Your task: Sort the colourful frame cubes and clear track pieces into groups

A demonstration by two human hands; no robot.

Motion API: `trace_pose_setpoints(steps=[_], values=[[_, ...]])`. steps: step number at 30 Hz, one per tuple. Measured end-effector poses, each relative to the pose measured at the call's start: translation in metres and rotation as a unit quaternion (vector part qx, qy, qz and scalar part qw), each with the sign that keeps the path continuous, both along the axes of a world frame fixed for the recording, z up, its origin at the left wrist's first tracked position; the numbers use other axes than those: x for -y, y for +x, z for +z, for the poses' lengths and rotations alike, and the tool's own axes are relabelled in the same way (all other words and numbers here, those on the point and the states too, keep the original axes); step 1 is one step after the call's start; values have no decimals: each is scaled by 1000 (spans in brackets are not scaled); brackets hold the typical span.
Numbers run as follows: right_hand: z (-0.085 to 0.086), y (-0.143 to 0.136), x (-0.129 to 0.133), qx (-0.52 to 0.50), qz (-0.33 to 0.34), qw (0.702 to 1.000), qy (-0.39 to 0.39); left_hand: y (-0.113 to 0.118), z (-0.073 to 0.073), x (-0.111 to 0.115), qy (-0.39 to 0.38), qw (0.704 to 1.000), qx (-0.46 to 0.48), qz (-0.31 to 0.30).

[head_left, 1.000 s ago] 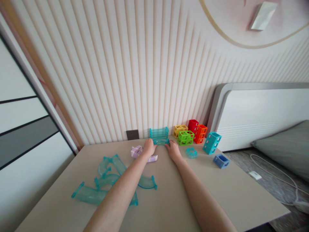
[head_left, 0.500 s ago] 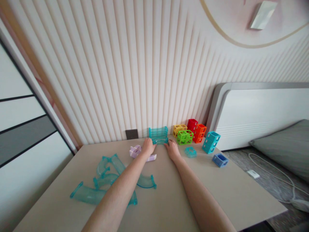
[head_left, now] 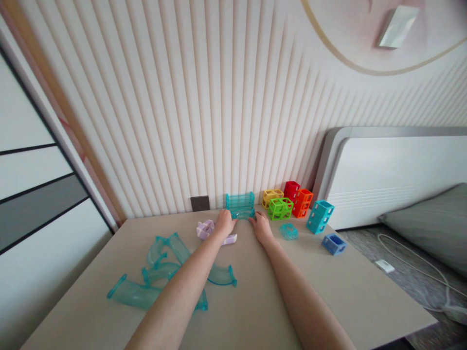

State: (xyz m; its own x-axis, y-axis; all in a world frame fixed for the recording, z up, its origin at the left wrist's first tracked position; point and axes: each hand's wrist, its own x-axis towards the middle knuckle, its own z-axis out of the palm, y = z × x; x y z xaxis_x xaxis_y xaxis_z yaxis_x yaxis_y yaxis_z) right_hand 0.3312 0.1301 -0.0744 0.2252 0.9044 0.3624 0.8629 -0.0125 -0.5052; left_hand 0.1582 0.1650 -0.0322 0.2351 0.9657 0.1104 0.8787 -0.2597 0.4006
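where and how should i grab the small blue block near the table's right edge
I'd bring the right hand in from the near side, slightly above, and pinch the blue block by opposite outer walls. It sits low with its opening exposed, and the taller teal tower stands close behind on its left, crowding that side.

Shows pale table [head_left: 346,301]. Bears loose translucent teal tracks [head_left: 134,294] at left, purple plaid strips [head_left: 206,229] near middle, teal stack [head_left: 240,200] at far edge. Holds yellow [head_left: 272,197], green [head_left: 280,209], red [head_left: 291,190] and orange frames [head_left: 302,202] grouped farther right; then teal ring [head_left: 289,232], upright turquoise block [head_left: 320,216], blue block [head_left: 333,244].
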Motion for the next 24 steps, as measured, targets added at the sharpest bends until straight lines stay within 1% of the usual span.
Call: trace_pose_setpoints(steps=[8, 12, 15, 18, 20, 21, 22, 24], values=[[-1, 0, -2, -1, -4, 1000, -13, 2, 5, 3, 9, 1000, -11, 2], [-1, 0, -2, 1, -4, 1000, -13, 4, 9, 9, 22, 1000, -14, 13], [-2, 1, -2, 3, 0, 1000, -9, 7, 16, 19, 46, 999, -12, 18], [-3, 0, -1, 6, 0, 1000, 0, 3, 30, 35, 86, 996, 1, -13], [-3, -1, 0, 6, 0, 1000, 10, -11, 42, 47, 120, 992, 12, -47], [-3, -1, 2, 6, 0, 1000, 17, -23, 49, 53, 136, 988, 17, -64], [-3, -1, 3, 5, 0, 1000, 25, -39, 55, 58, 161, 983, 25, -86], [-2, -2, 8, 0, -1, 999, 45, -80, 66, 68, 273, 951, 55, -137]])
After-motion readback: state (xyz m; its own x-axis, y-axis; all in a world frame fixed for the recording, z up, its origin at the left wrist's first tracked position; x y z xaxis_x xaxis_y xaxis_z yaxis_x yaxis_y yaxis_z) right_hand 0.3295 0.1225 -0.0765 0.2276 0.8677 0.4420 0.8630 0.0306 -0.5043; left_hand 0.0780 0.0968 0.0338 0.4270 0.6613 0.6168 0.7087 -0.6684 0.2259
